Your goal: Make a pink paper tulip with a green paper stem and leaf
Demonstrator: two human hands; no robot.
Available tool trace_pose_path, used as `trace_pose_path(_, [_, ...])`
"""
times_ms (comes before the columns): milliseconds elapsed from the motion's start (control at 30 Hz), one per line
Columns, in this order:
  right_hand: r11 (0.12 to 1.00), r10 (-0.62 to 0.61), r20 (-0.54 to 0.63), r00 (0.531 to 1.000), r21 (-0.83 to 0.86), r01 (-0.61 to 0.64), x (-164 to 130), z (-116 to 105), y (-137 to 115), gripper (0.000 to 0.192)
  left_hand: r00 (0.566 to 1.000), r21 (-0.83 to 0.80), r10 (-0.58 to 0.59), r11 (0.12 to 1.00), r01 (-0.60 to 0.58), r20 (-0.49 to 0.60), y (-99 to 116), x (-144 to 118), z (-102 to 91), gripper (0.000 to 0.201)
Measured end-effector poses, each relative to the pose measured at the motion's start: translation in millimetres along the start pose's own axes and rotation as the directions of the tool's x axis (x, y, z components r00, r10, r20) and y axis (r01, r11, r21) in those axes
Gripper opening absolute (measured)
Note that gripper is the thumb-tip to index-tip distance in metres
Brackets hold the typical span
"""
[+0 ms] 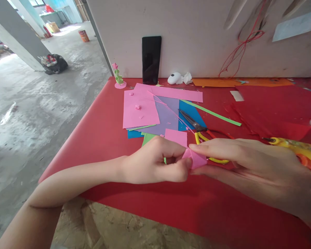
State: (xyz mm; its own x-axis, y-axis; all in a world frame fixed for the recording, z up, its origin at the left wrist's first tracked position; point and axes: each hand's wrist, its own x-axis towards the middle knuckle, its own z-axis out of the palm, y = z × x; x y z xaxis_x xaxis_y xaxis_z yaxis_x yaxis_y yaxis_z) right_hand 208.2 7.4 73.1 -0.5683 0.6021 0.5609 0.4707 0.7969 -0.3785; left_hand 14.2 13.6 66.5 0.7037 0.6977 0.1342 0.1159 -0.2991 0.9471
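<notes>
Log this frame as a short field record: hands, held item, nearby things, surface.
left hand: left hand pinches the folded pink paper piece at its left edge
right hand: right hand presses fingertips on the same piece from the right
grip: both hands shut on the paper
nearby: yellow-handled scissors just behind the hands; pink sheet on purple and blue sheets; green strip
right edge: glue gun, partly hidden
back wall: black phone propped upright
surface: red table cover

Scissors [197, 128] on paper sheets [168, 116], phone [151, 59] behind
</notes>
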Motion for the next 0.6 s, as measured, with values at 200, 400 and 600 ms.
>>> trace_pose_path(200, [0.987,-0.128,0.055,0.990,0.100,0.122,1,-2,4,0.014,0.993,-0.120,-0.063,0.990,0.075,0.102,1,-3,0.4,0.034])
trace_pose_path(400, [0.981,-0.065,0.050,0.997,0.188,0.054,8,2,4,0.030,0.996,-0.186,-0.065,0.980,0.075,0.059,-6,-4,3.2,0.042])
trace_pose_path(600, [0.960,0.008,0.044,0.999,0.280,-0.020,9,2,2,0.030,0.998,-0.045,0.046,0.998,-0.044,0.031,-8,-2,0.7,0.041])
